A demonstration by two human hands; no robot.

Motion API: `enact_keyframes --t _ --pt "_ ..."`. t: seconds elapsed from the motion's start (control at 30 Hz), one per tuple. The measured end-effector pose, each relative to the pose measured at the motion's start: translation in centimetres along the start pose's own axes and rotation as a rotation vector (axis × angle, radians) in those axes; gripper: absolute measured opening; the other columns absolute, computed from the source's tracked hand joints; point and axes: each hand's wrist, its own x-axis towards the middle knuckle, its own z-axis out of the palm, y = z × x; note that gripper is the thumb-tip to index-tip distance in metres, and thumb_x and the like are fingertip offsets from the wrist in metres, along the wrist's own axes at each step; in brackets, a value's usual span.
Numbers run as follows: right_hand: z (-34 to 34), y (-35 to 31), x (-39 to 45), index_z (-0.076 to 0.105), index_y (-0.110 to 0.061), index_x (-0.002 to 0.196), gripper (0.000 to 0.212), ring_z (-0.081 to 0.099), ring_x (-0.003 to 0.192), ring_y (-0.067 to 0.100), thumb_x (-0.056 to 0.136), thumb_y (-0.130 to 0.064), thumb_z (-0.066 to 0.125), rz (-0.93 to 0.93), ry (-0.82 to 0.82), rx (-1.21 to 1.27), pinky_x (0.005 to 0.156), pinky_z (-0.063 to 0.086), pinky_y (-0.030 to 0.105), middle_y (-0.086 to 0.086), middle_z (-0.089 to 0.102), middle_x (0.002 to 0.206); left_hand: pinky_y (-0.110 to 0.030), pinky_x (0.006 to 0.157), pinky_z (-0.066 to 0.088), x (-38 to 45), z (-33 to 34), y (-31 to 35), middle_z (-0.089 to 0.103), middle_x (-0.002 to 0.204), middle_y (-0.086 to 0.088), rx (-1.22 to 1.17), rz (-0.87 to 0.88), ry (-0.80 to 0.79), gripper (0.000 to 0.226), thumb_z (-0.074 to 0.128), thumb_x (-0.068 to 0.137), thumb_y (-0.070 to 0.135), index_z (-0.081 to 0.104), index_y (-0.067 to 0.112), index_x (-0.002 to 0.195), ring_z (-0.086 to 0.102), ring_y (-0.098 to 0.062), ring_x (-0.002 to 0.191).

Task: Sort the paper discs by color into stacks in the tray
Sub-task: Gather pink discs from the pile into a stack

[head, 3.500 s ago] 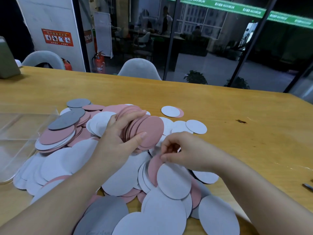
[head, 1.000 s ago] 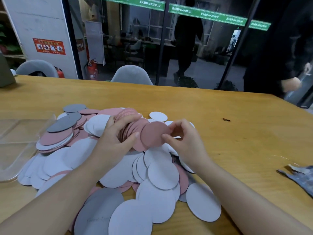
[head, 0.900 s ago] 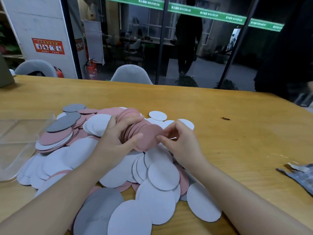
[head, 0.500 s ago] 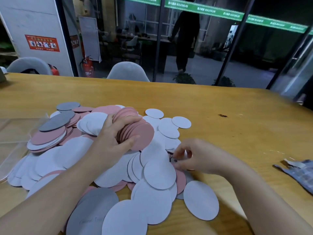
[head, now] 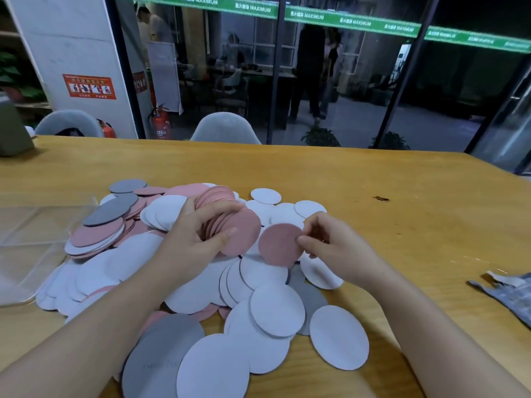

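Left hand (head: 195, 239) grips pink stack (head: 230, 222); right hand (head: 330, 245) pinches pink disc (head: 280, 244).

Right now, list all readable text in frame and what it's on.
"MAXIMUM", repeated after white characters too small to read: green strip along the top of the glass wall.
Red wall sign on the white pillar: pictograms and lettering, too blurred to read.
Red notice behind the glass beside it: unreadable.
Fire extinguisher label: too small to read.
Large grey disc nearest the camera: faint marks, illegible.
Pink and white discs: no text seen.
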Motion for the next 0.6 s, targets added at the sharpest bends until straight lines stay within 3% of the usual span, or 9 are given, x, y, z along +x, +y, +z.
enact_keyframes --t 0.13,0.27,0.4,0.5,0.6 --pt "1.3 -0.2 0.1 0.049 -0.018 0.077 0.020 0.055 0.063 0.011 0.091 -0.006 0.056 -0.050 0.083 0.120 0.068 0.047 0.031 -0.002 0.058 0.071 0.007 0.066 0.038 -0.1 -0.1 0.7 0.044 0.116 -0.009 -0.021 -0.046 -0.010 0.049 0.065 0.085 0.006 0.062 0.053 0.098 0.046 -0.002 0.108" --pt "3.0 -1.0 0.2 0.049 -0.017 0.077 0.019 0.055 0.063 0.015 0.089 -0.006 0.058 -0.117 0.127 0.196 0.065 0.047 0.034 0.000 0.059 0.070 0.007 0.082 0.030 -0.3 -0.7 0.8 0.049 0.115 0.003 0.038 -0.036 0.015 0.057 0.069 0.083 0.018 0.054 0.073 0.092 0.045 0.015 0.107" --pt "4.5 -2.2 0.3 0.050 -0.018 0.074 0.018 0.061 0.066 0.025 0.086 -0.009 0.060 -0.184 0.167 0.213 0.064 0.048 0.039 0.009 0.065 0.071 0.006 0.082 0.031 -0.9 -1.4 0.8 0.050 0.119 -0.003 0.069 0.010 0.002 0.051 0.072 0.081 0.025 0.053 0.070 0.099 0.046 0.016 0.104" --pt "5.3 -2.9 0.6 0.053 -0.020 0.074 0.019 0.063 0.069 0.022 0.087 -0.010 0.063 -0.193 0.140 0.241 0.070 0.051 0.039 0.003 0.065 0.070 -0.010 0.091 0.042 -1.3 -2.4 0.1 0.051 0.124 -0.006 0.049 0.030 -0.001 0.043 0.074 0.074 0.039 0.056 0.065 0.103 0.051 0.005 0.110" --pt "5.9 -3.2 1.6 0.056 -0.024 0.078 0.015 0.062 0.075 0.011 0.087 -0.016 0.064 -0.215 0.105 0.160 0.071 0.050 0.027 -0.007 0.065 0.078 -0.021 0.096 0.045 -1.3 -4.0 -0.7 0.052 0.124 -0.005 0.058 0.076 0.099 0.039 0.065 0.067 0.048 0.058 0.064 0.101 0.051 -0.004 0.115"
